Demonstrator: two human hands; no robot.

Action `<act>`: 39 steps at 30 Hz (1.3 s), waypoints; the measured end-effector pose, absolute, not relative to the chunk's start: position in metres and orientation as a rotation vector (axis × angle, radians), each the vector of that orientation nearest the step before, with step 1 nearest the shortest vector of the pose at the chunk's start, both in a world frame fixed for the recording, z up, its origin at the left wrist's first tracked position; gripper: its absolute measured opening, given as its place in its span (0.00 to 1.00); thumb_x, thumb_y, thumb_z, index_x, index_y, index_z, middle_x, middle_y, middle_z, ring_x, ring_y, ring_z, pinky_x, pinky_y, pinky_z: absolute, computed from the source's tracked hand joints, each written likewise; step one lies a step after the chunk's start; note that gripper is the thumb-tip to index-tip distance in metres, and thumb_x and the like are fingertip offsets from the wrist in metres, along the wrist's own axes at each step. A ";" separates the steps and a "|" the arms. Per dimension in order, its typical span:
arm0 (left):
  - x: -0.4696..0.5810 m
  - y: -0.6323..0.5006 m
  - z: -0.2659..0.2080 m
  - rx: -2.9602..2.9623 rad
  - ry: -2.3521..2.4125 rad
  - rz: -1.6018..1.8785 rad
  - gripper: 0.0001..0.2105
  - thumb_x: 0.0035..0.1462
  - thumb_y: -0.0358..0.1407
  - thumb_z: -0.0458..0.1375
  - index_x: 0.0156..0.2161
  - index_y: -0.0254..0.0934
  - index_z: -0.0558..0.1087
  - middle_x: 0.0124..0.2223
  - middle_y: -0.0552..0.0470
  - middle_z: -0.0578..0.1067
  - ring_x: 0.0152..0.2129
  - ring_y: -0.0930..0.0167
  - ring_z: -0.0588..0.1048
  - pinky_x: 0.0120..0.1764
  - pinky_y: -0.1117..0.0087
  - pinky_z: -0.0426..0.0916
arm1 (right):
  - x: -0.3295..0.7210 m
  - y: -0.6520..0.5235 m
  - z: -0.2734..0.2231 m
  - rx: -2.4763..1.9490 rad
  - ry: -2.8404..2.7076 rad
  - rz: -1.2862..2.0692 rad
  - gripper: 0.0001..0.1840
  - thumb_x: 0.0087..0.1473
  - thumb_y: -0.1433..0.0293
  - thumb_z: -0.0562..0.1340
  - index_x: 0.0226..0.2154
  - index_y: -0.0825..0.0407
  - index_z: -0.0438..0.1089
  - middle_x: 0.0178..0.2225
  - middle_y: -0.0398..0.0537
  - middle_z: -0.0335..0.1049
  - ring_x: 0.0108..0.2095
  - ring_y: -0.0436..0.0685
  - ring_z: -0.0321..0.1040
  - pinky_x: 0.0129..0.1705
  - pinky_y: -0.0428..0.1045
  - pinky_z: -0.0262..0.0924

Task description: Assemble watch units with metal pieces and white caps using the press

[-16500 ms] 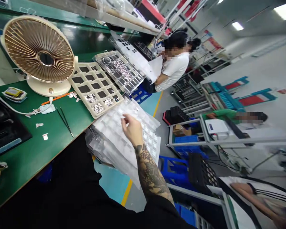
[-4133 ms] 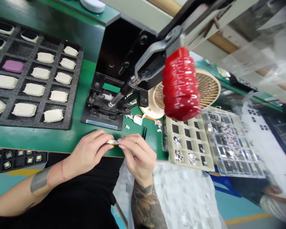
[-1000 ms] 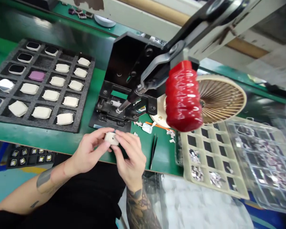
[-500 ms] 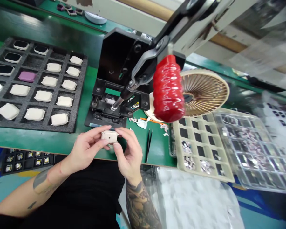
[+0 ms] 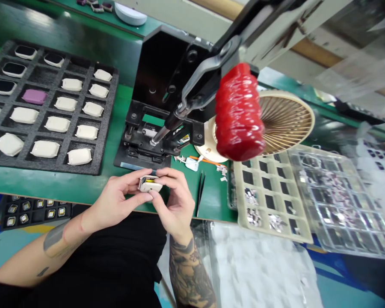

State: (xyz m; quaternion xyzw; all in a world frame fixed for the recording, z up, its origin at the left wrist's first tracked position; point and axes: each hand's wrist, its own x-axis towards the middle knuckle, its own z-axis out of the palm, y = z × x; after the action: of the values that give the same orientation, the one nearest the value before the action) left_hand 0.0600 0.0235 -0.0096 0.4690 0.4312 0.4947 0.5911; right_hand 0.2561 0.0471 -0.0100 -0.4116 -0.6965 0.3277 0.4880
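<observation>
- Centrally, a small white casing was held between both hands, just in front of a black lever press and near the front edge of the green table.
- The left hand was narrowed around the casing's left end, thumb below and fingers above.
- The right hand pinched the other end in the same way, its thumb tip close to the left thumb.
- The casing was tilted, its opening turned upward; a yellow part showed inside. How firmly the fingers pressed could not be told.
- Above and to the right of the hands hung the red grip of the press lever, partly covering a beige fan.
- Dark tweezers lay on the table just beside the right hand, with an orange stick farther back.
- Farther right stood a cream compartment tray with small pale pieces in some cells, and beside it a clear divided box.
- To the left, a grey foam tray held rows of white casings, dark-faced ones and a single purple casing.
</observation>
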 end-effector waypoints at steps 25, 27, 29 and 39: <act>0.062 0.022 -0.011 1.341 1.089 1.167 0.22 0.72 0.35 0.68 0.69 0.39 0.80 0.56 0.46 0.89 0.47 0.61 0.91 0.53 0.67 0.87 | 0.254 0.051 -0.012 -1.048 -1.597 0.877 0.06 0.67 0.68 0.71 0.47 0.46 0.80 0.50 0.52 0.79 0.52 0.62 0.78 0.56 0.61 0.76; 0.062 0.023 -0.010 1.254 1.054 1.159 0.22 0.71 0.35 0.70 0.68 0.38 0.80 0.57 0.45 0.89 0.48 0.61 0.91 0.54 0.67 0.87 | 0.255 0.050 -0.012 -1.035 -1.588 0.883 0.07 0.68 0.69 0.70 0.48 0.46 0.80 0.51 0.52 0.79 0.53 0.63 0.77 0.58 0.62 0.75; 0.061 0.024 -0.009 1.128 1.001 1.153 0.23 0.69 0.35 0.72 0.67 0.37 0.80 0.59 0.44 0.88 0.51 0.60 0.90 0.55 0.67 0.86 | 0.256 0.049 -0.013 -1.023 -1.587 0.881 0.11 0.69 0.68 0.69 0.53 0.45 0.80 0.53 0.53 0.79 0.56 0.64 0.76 0.59 0.63 0.75; 0.060 0.027 -0.004 0.862 0.861 1.146 0.22 0.66 0.33 0.75 0.63 0.37 0.82 0.55 0.43 0.89 0.48 0.58 0.91 0.56 0.62 0.86 | 0.257 0.045 -0.017 -0.964 -1.419 0.869 0.05 0.74 0.66 0.64 0.46 0.46 0.78 0.45 0.51 0.78 0.49 0.62 0.75 0.56 0.62 0.71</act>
State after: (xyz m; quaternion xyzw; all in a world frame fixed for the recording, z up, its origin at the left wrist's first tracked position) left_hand 0.0604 0.0267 -0.0039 0.3824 0.3819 0.5085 0.6704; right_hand 0.2565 0.0453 -0.0173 -0.4112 -0.6052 0.3706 0.5721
